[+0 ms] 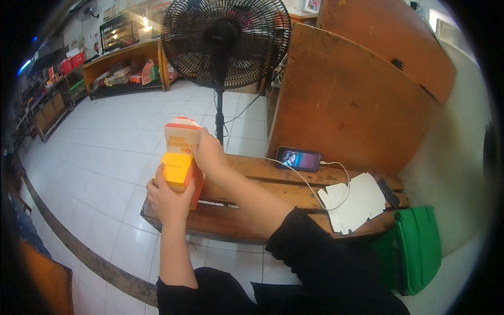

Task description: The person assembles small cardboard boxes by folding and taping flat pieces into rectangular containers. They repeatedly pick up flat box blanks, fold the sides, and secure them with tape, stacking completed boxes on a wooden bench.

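At the left end of a slatted wooden bench, a yellow-and-orange cardboard box stands upright between my hands. My left hand is wrapped round its near yellow part, thumb on one side and fingers on the other. Behind the yellow part rises a pale cardboard panel with yellow lettering and an orange-and-white top; whether it is part of the same box I cannot tell. My right hand grips that panel's right edge, its fingertips partly hidden behind it.
A phone with a lit screen and white cable leans at the bench's back. White flat cardboard lies near a green bag. A black standing fan is beyond the bench, brown wooden boards to the right.
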`<state>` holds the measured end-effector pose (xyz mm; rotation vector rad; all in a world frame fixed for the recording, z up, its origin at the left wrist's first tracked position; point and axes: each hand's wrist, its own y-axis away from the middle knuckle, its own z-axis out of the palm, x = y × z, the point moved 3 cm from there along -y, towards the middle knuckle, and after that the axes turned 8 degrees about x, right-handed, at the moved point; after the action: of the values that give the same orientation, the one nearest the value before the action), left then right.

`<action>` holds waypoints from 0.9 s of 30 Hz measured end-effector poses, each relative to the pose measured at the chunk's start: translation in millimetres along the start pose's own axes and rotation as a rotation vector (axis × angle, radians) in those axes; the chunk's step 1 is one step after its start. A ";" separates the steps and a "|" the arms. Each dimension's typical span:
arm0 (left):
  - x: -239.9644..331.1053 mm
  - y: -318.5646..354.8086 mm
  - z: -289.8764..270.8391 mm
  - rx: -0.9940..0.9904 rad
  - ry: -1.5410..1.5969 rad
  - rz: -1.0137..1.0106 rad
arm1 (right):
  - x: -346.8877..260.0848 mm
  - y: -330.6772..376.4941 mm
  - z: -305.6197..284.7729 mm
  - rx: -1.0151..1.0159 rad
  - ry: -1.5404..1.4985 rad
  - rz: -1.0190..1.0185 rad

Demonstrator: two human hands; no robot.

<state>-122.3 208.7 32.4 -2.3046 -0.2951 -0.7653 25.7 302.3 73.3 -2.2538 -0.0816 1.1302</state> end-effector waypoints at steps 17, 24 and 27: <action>10.7 17.2 -6.6 0.034 -0.170 0.024 | 122.3 79.2 -312.3 0.119 0.236 0.048; 90.1 61.4 -26.0 0.231 0.011 0.501 | 233.9 173.6 -527.1 0.232 0.959 0.814; 128.4 103.9 -21.5 0.105 0.141 0.674 | 261.6 194.6 -529.6 0.072 1.079 0.870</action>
<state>12.8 117.2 66.2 -2.0382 0.4762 -0.5374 545.7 -34.7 20.7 -2.5580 1.4225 0.0826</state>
